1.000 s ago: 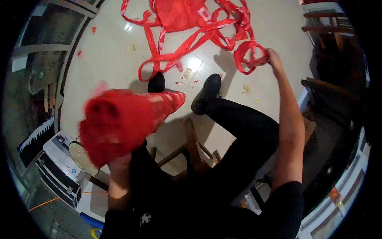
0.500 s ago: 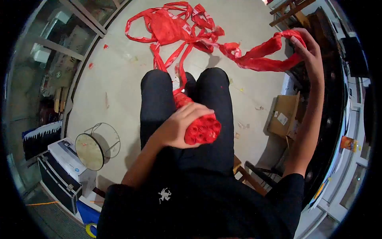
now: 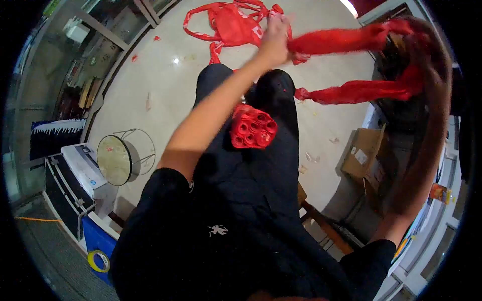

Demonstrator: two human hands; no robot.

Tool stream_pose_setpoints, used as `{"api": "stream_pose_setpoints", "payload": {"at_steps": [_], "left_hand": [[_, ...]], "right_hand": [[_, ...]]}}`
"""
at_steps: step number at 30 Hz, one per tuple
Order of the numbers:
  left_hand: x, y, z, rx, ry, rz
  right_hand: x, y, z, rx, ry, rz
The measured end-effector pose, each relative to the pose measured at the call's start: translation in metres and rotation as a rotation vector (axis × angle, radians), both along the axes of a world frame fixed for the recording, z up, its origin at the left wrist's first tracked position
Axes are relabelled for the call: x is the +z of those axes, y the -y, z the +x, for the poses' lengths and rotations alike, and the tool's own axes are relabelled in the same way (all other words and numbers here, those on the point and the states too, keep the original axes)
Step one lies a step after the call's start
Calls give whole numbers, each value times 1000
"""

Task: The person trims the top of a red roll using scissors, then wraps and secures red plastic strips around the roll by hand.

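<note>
While the left hand [image 3: 275,40] meets one end of the red strip [image 3: 341,42] beyond the knees, the right hand [image 3: 427,42] supports its far bend, raised at the right. The strip is thin, soft and creased, and hangs above the floor [image 3: 170,95] in two roughly parallel runs; the lower run narrows to a bunched tip beside the right knee [image 3: 275,80]. Motion blur covers the left fingers, and whether they pinch the strip cannot be told; the right fingers are dark and blurred, their closure equally unclear. Between the thighs sits the red bundle [image 3: 253,129], a compact cluster of rolled tubes with round, hollow ends facing up. On the floor ahead lies the red heap [image 3: 233,26], a crumpled sheet with pale printed patches and looping bands. At the left stands the wire-legged stool [image 3: 114,159], its seat round and dark-rimmed; at the right is the open cardboard box [image 3: 362,153], angular and matte.
</note>
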State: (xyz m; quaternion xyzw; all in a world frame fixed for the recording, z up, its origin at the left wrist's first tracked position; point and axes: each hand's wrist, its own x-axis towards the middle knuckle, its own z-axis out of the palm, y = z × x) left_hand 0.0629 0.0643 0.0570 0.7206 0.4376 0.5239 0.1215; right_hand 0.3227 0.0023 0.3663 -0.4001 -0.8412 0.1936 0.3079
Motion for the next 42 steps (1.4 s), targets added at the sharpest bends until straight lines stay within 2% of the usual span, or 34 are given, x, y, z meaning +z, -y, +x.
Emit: {"api": "stream_pose_setpoints", "payload": {"at_steps": [1,2,3,4,5,6,7,8,10,12,13,14,15,16,17,19,20,21,22,23,24,25,27,29,31,32,34,35,37,38,42], "left_hand": [[0,-13,-17,112,-63,-76],[-2,-23,-47,50,-101,-68],[-13,-36,-76,69,-255,-130],[-9,-38,-107,20,-329,-166],[-6,-35,-134,37,-416,-152],[-4,-37,-162,56,-603,-151],[1,-37,-195,81,-732,-176],[10,-35,-229,105,-860,-200],[38,-24,-289,261,-1066,-251],[37,-28,-342,374,-933,-441],[40,-33,-342,363,-924,-424],[41,-36,-341,228,-819,-590],[42,-33,-336,90,-714,-756],[54,-22,-305,-69,-511,-796],[62,-12,-271,-99,-338,-989],[59,19,-197,-383,-247,-865],[51,29,-166,-579,-198,-866],[45,47,-133,-619,-146,-946],[40,59,-109,-729,-52,-822],[53,74,-93,-867,116,-814],[49,85,-76,-821,299,-963],[57,98,-68,-850,594,-1119],[53,106,-59,-989,1010,-1273],[53,114,-49,-860,1190,-1021],[40,106,-48,-760,1361,-859],[33,103,-51,-752,1362,-853],[27,97,-60,-504,1598,-631],[23,91,-72,-557,1666,-595],[22,88,-91,-479,1631,-518],[23,89,-100,-465,1630,-511],[23,87,-134,-396,1580,-343]], "right_hand": [[16,-11,27,-32,42,93],[39,-31,68,-49,159,238],[56,-46,108,-78,261,379],[67,-32,70,145,18,469],[82,-19,93,-386,-42,466],[105,-32,143,-530,13,634],[128,-38,188,-646,242,828],[150,-33,233,-770,230,808],[159,-4,253,-941,97,637],[153,14,268,-1063,15,438],[138,19,271,-1076,-6,310],[121,15,271,-1035,-8,189],[94,13,261,-966,-9,77],[60,7,252,-793,-23,30],[26,2,241,-618,-46,-32],[-26,16,112,-495,-94,-326],[-46,17,82,-424,-25,-466],[-65,19,56,-347,43,-603],[-87,35,26,-299,-42,-617],[-107,52,0,-249,-133,-626],[-118,58,-16,-127,-131,-685],[-127,61,-30,3,-123,-742],[-154,72,-44,113,-106,-803],[-167,86,-64,262,-85,-802],[-186,102,-71,247,-72,-839],[-193,109,-70,225,5,-926],[-211,126,-65,320,118,-853],[-222,133,-59,334,120,-855],[-237,142,-43,275,335,-729],[-236,141,-36,289,335,-730],[-223,133,-4,38,548,-701]]}}
